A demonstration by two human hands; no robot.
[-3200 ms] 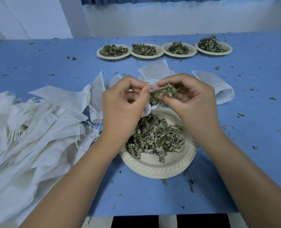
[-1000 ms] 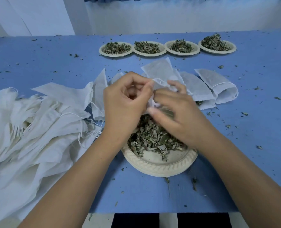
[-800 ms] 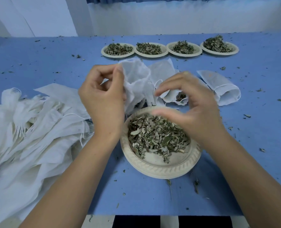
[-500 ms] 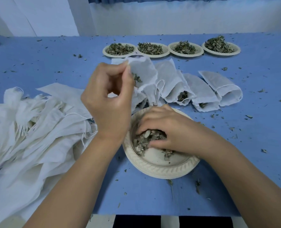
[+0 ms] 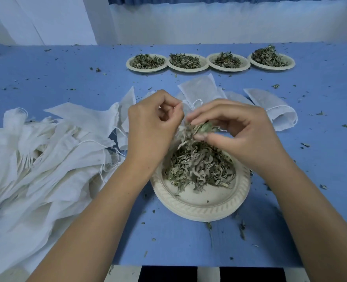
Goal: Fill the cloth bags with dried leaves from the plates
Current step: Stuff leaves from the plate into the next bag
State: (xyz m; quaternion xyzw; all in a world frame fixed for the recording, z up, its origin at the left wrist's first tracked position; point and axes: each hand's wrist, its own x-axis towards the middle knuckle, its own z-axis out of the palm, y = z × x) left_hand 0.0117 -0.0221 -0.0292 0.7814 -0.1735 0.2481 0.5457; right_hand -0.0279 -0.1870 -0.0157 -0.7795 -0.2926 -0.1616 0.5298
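Early days: a few bags point(image 5: 201, 88) that look filled lie behind, the left hand point(image 5: 154, 127) pinches a mostly hidden bag point(image 5: 181, 127), the right hand point(image 5: 241, 131) has fingers point(image 5: 199, 136) clenched on leaves point(image 5: 203, 128) above the near plate point(image 5: 199, 204), while 4 full plates point(image 5: 227, 70) and a pile point(image 5: 36, 159) of empty bags wait on the desk point(image 5: 321, 159)

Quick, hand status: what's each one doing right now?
Left hand: closed, pinching the cloth bag at its rim.
Right hand: closed, pinching a clump of dried leaves above the plate.
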